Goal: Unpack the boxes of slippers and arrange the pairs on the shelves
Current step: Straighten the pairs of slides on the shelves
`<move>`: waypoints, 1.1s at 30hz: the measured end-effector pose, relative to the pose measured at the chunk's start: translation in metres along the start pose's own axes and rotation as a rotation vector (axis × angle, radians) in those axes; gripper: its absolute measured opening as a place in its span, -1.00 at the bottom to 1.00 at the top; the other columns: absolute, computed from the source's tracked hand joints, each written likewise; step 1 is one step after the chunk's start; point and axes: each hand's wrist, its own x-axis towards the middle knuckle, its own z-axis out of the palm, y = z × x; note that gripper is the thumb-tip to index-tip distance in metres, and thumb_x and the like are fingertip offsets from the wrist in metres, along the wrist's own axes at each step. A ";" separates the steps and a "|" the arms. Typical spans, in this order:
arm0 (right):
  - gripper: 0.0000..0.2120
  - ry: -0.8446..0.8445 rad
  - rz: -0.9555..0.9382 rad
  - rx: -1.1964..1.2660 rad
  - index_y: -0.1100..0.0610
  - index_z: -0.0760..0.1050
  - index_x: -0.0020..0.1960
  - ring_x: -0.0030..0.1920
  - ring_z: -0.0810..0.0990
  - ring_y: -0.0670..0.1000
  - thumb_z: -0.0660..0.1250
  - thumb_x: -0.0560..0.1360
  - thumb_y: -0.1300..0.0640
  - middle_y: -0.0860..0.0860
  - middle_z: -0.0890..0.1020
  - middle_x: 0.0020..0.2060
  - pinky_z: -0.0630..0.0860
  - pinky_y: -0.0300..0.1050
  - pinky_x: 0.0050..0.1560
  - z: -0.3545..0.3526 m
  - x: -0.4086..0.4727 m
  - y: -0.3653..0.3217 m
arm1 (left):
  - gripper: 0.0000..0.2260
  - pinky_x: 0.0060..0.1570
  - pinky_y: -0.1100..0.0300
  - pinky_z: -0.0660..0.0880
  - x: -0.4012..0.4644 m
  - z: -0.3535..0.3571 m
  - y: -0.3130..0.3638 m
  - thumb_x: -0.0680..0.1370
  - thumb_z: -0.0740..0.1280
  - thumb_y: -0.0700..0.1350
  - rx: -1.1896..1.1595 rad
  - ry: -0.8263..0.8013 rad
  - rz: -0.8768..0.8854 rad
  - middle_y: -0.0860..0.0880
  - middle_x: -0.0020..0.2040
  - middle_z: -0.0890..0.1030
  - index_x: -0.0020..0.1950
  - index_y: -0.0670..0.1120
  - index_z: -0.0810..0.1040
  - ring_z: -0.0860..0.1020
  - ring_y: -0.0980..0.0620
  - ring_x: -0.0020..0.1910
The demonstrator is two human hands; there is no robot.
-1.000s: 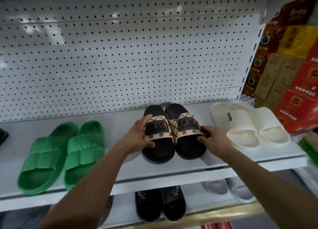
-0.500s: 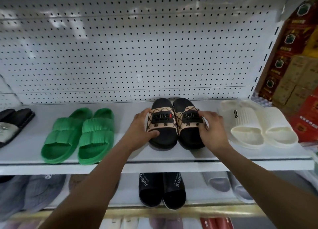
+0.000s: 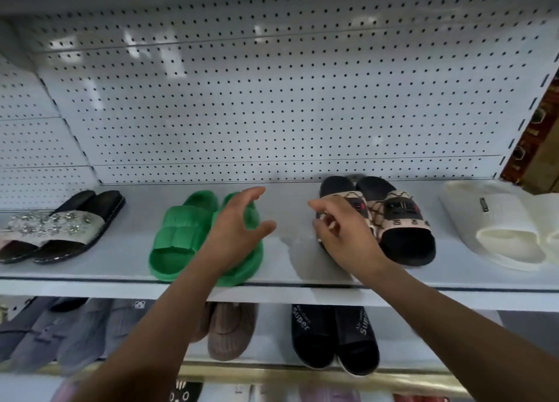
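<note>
A black pair of slippers with tan patterned straps (image 3: 396, 220) stands side by side on the white upper shelf (image 3: 287, 286), toes toward me. My right hand (image 3: 341, 235) hovers over the left slipper of that pair with loosely curled fingers and holds nothing. My left hand (image 3: 236, 229) is in front of the green pair (image 3: 187, 238), fingers spread and empty. No box is in view.
The same shelf carries a jewelled black pair (image 3: 57, 229) at the left and a cream pair (image 3: 502, 229) at the right. The lower shelf holds grey (image 3: 60, 335), brown (image 3: 230, 332) and black "Super" pairs (image 3: 335, 338). White pegboard (image 3: 272, 99) backs the shelf; red cartons (image 3: 535, 135) stand far right.
Both hands have let go of the black and tan pair, which stays on the shelf. My left hand moved left toward the green pair, and the view swung left.
</note>
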 end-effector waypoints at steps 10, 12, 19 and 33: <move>-0.08 -0.329 0.241 -0.225 -0.15 -0.07 0.53 0.33 0.28 0.09 0.44 0.37 -0.18 0.02 0.21 0.37 0.44 0.07 0.23 0.128 0.014 -0.045 | 0.05 0.42 0.02 0.26 -0.005 -0.125 -0.122 0.23 0.67 -0.13 0.170 -0.259 -0.264 0.03 0.36 0.25 0.57 0.06 0.12 0.27 0.00 0.36; -0.08 -0.323 0.286 -0.266 -0.15 -0.08 0.53 0.32 0.30 0.11 0.45 0.38 -0.13 0.06 0.24 0.36 0.44 0.08 0.23 0.140 0.018 -0.046 | 0.11 0.41 -0.01 0.33 0.000 -0.121 -0.141 0.17 0.69 -0.09 0.155 -0.302 -0.231 0.06 0.35 0.25 0.56 0.12 0.11 0.32 -0.02 0.35; -0.10 -0.233 0.395 -0.300 -0.15 -0.02 0.54 0.26 0.37 0.15 0.47 0.40 -0.03 0.11 0.32 0.28 0.44 0.07 0.23 0.146 0.031 -0.038 | 0.15 0.41 0.06 0.25 0.032 -0.102 -0.161 0.23 0.66 -0.13 0.176 -0.354 -0.097 -0.10 0.51 0.11 0.60 0.14 -0.03 0.25 -0.10 0.42; -0.13 -0.165 0.499 -0.299 -0.14 0.00 0.54 0.26 0.33 0.18 0.46 0.41 0.04 0.13 0.43 0.23 0.36 0.05 0.22 0.148 0.056 -0.020 | 0.15 0.34 0.16 0.24 0.065 -0.086 -0.175 0.26 0.64 -0.10 0.107 -0.399 -0.035 -0.04 0.54 0.03 0.59 0.22 -0.09 0.24 -0.08 0.44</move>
